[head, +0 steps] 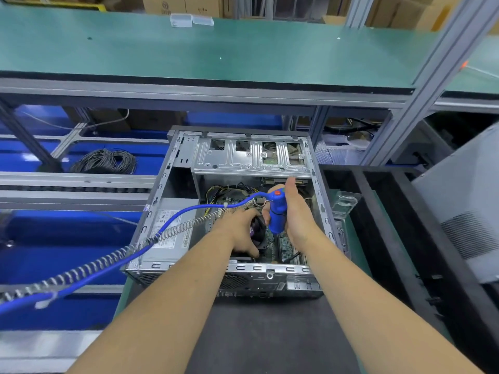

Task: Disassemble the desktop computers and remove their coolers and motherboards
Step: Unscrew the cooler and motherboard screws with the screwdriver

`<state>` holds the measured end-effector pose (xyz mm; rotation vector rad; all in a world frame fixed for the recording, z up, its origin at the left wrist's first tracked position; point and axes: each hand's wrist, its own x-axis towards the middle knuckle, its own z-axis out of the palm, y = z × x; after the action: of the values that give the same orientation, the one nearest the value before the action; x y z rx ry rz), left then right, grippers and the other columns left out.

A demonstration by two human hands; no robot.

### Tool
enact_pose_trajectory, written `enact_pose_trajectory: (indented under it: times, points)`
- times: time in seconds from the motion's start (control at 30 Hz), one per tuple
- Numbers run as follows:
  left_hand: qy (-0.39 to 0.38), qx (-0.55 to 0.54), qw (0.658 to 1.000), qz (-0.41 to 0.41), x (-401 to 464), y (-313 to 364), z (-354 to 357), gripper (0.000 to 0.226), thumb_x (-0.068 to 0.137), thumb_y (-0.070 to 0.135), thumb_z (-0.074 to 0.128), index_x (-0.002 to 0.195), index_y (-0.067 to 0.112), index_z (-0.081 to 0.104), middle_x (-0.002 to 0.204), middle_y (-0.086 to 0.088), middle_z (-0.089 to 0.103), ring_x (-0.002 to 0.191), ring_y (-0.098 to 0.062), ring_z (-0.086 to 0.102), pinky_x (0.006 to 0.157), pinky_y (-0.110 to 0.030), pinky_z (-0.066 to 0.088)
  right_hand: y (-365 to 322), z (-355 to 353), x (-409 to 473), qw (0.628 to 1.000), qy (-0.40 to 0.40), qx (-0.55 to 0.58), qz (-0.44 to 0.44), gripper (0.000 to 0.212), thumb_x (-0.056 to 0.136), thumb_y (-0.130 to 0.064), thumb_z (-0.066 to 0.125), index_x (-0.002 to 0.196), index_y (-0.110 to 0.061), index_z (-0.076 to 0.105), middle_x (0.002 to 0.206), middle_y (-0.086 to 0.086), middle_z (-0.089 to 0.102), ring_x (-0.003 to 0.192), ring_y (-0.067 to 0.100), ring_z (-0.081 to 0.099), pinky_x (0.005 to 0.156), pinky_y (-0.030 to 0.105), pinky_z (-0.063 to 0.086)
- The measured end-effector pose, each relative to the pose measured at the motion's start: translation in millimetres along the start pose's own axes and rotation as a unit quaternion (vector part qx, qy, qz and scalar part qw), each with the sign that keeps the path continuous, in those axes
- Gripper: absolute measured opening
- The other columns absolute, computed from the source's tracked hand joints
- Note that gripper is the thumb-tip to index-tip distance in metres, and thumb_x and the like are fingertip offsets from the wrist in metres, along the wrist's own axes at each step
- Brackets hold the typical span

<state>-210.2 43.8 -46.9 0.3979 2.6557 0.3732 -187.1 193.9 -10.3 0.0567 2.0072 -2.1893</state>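
— Open desktop case (172,233) lying flat at centre, on a dark mat (270,333) over green bench (364,238); drive cage (251,155) at 12 o'clock inside, grey power supply (170,233) at 9, motherboard (283,244) at 3 to 6.

— And the hands?

— Left hand (237,233) down inside, fingers curled on the black cooler fan (258,228) (mostly hidden beneath the palm); right hand (294,211) wrapped round the blue electric screwdriver (277,214), held upright, tip down just beside the fan, thumb pointing up.

— Cable?

— Blue cord in a wire spring (113,257) trailing from the driver's top out toward 8 o'clock.

— Surroundings?

— Green shelf (189,49) across 12 o'clock on aluminium framing (432,85); cardboard boxes (175,4) behind; blue bins (67,260) at 9, with a black cable coil (105,161) at 10; black foam trays (383,211) at 3; a grey case panel (467,206) leaning further right; clear plastic holder (344,203) touching the case's right wall.
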Motion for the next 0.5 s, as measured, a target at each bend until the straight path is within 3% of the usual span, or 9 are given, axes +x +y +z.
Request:
enact_pose_trajectory:
  times: [0.13,0.17,0.23,0.3,0.37,0.43,0.5]
  points:
    - [-0.017,0.053,0.998,-0.003,-3,1,-3,0.115,0.054,0.069,0.084,0.151,0.037,0.030,0.150,0.000,0.038,0.141,-0.029,0.026,0.113,-0.051,0.033,-3,0,-3,0.998,0.023,-0.048,-0.035,0.067,0.069,-0.094,0.039,0.086,-0.032,0.058,0.067,0.007,0.063,0.056,0.021,0.054,0.056,0.032,0.047]
    - [-0.020,0.065,0.998,-0.007,-5,4,-5,0.115,0.058,0.075,0.078,0.154,0.037,0.026,0.154,-0.002,0.035,0.145,-0.030,0.022,0.116,-0.052,0.027,-5,0,-3,0.996,0.028,-0.069,-0.040,0.064,0.074,-0.089,0.040,0.092,-0.029,0.057,0.067,0.006,0.063,0.057,0.020,0.054,0.054,0.031,0.046]
    - [-0.009,0.052,0.998,-0.018,-9,12,-11,0.087,0.080,0.075,0.058,0.152,0.032,0.035,0.154,-0.008,0.038,0.147,-0.032,0.021,0.118,-0.052,0.023,-10,1,-4,0.993,0.031,-0.103,-0.049,0.051,0.086,-0.073,0.045,0.099,-0.025,0.054,0.070,0.002,0.063,0.058,0.018,0.056,0.052,0.030,0.047]
    - [-0.005,0.039,0.999,-0.011,-17,25,-23,0.047,0.097,0.051,0.046,0.133,0.021,0.056,0.137,-0.014,0.053,0.134,-0.034,0.041,0.111,-0.050,0.036,-18,3,-5,0.987,0.036,-0.147,-0.054,0.030,0.097,-0.054,0.051,0.103,-0.025,0.054,0.076,0.004,0.064,0.057,0.014,0.058,0.052,0.029,0.048]
    - [-0.054,0.044,0.998,-0.003,-35,43,-41,0.022,0.095,0.023,0.046,0.103,0.011,0.063,0.111,-0.014,0.066,0.102,-0.031,0.060,0.094,-0.045,0.051,-28,6,-8,0.980,0.058,-0.182,-0.054,0.017,0.098,-0.046,0.054,0.102,-0.029,0.053,0.080,0.008,0.065,0.054,0.012,0.057,0.049,0.027,0.047]
    - [-0.097,0.050,0.994,0.019,-57,61,-67,0.018,0.089,0.012,0.045,0.082,0.008,0.060,0.086,-0.011,0.068,0.078,-0.028,0.065,0.075,-0.038,0.056,-39,11,-13,0.973,0.080,-0.206,-0.062,0.012,0.096,-0.041,0.058,0.099,-0.030,0.055,0.083,0.011,0.068,0.057,0.014,0.057,0.050,0.027,0.045]
    - [-0.089,0.005,0.996,0.031,-82,75,-100,0.023,0.087,0.010,0.043,0.077,0.006,0.064,0.075,-0.009,0.071,0.070,-0.027,0.070,0.059,-0.032,0.055,-50,17,-22,0.972,0.056,-0.213,-0.084,0.009,0.091,-0.029,0.063,0.097,-0.028,0.057,0.080,0.007,0.067,0.053,0.007,0.053,0.048,0.023,0.040]
